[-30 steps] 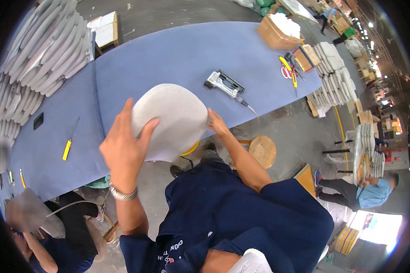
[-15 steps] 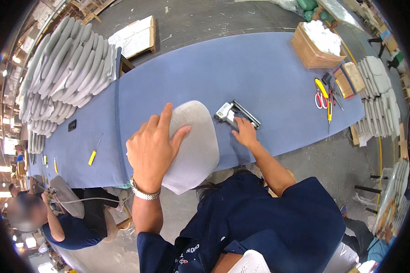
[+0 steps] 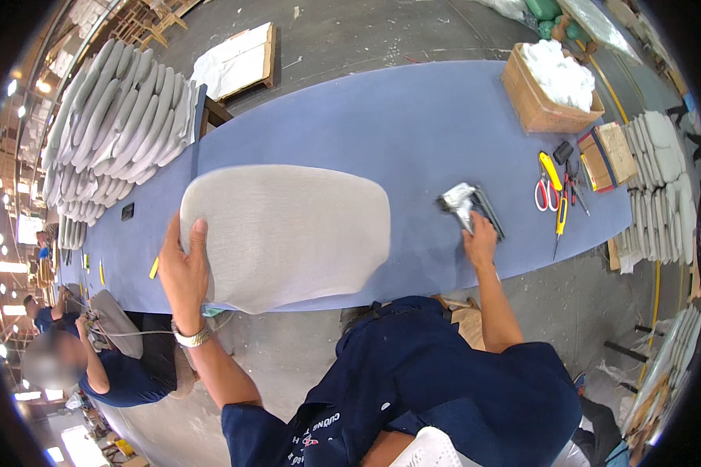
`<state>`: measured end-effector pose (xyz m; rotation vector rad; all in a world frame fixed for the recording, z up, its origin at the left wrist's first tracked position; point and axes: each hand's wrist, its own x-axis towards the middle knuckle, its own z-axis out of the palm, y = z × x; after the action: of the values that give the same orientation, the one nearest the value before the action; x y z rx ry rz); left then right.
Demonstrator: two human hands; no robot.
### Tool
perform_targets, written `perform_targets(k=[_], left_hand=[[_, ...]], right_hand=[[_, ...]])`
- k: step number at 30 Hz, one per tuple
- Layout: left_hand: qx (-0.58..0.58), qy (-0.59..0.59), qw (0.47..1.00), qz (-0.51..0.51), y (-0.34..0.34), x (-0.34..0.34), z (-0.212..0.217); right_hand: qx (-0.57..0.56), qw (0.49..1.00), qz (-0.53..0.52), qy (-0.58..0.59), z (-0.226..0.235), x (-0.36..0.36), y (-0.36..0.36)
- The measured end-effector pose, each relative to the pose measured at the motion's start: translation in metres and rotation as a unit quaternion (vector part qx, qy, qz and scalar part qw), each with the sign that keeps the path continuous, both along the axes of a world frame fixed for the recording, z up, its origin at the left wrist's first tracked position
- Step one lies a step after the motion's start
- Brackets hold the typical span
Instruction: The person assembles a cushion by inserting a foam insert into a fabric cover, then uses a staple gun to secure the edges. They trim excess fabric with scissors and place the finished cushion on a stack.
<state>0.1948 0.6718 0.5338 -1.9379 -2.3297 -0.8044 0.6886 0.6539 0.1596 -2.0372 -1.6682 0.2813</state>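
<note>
Two grips observed: left hand point(image 3: 185, 272) clasps grey cushion point(image 3: 292, 233) by its edge, thumb on top, presumably steadying it; right hand point(image 3: 481, 243) curls round staple gun point(image 3: 462, 202), apparently its handle.

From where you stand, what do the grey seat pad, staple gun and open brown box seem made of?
Grey seat pad: matte, apparently woven fabric, judging by its fine-lined surface; its filling is hidden. Staple gun: probably metal, with a shiny silver body, though blurred; its dark part is unclear. Open brown box: likely cardboard, matte with thin, flat walls.
</note>
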Motion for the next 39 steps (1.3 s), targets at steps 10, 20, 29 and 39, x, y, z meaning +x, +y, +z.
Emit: perform_targets(k=[10, 20, 29, 39], left_hand=[[-0.156, -0.36, 0.888, 0.24, -0.141, -0.016, -0.35], [-0.214, -0.301, 0.886, 0.28, -0.118, 0.0, -0.31], [-0.178, -0.626, 0.732, 0.2, -0.108, -0.012, -0.28], [-0.139, -0.639, 0.731, 0.193, -0.123, 0.004, -0.295]], right_hand=[[0.005, 0.992, -0.124, -0.03, -0.012, 0.023, 0.015], [-0.005, 0.989, -0.148, -0.032, -0.011, 0.029, 0.016], [0.141, 0.971, -0.128, 0.144, -0.008, 0.004, 0.038], [-0.222, 0.684, -0.099, 0.688, 0.013, -0.214, 0.071]])
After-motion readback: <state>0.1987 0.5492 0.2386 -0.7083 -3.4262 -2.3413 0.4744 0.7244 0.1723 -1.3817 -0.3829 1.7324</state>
